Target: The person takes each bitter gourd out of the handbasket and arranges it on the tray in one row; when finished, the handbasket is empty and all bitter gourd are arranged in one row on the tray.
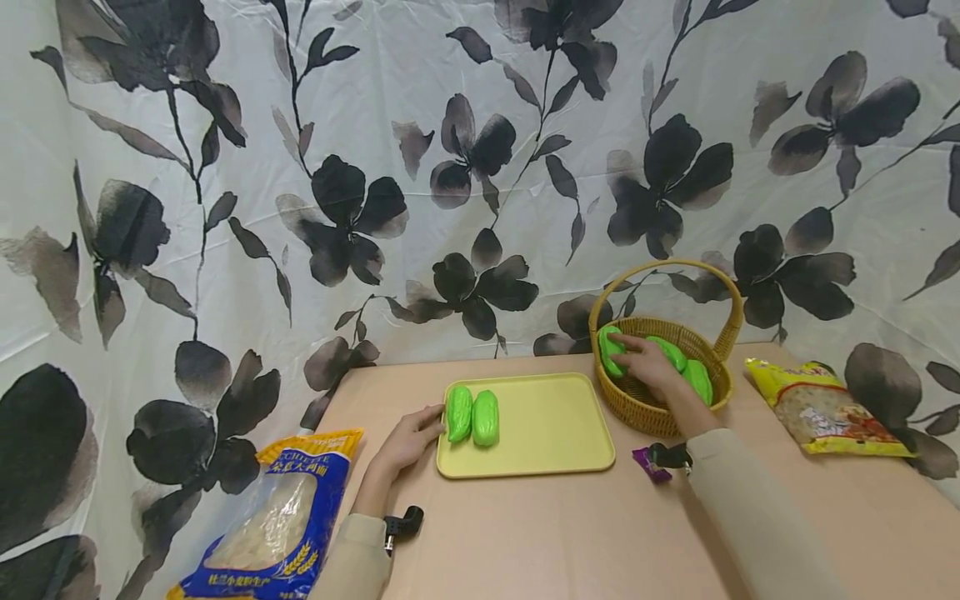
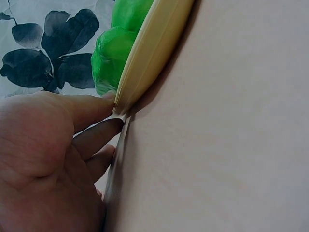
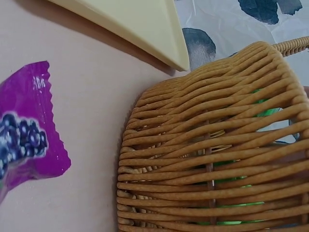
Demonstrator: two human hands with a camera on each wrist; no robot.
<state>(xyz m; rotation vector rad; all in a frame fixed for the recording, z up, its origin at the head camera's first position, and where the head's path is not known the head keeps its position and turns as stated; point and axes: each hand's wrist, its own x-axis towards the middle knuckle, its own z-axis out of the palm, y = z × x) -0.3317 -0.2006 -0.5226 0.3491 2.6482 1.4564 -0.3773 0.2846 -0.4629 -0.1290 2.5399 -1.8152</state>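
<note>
Two green cucumber-like vegetables with a glossy surface lie side by side at the left of a pale yellow tray. My left hand pinches the tray's left rim, the thumb on top and a finger below in the left wrist view. Inside a wicker basket, my right hand grips another green vegetable by the left wall. More green vegetables lie to the right of that hand in the basket. In the right wrist view the weave hides nearly all of the hand.
A blue and yellow pasta bag lies left of my left arm. A yellow and red food packet is right of the basket. Under my right wrist sits a small purple wrapper. Behind the table hangs a floral cloth.
</note>
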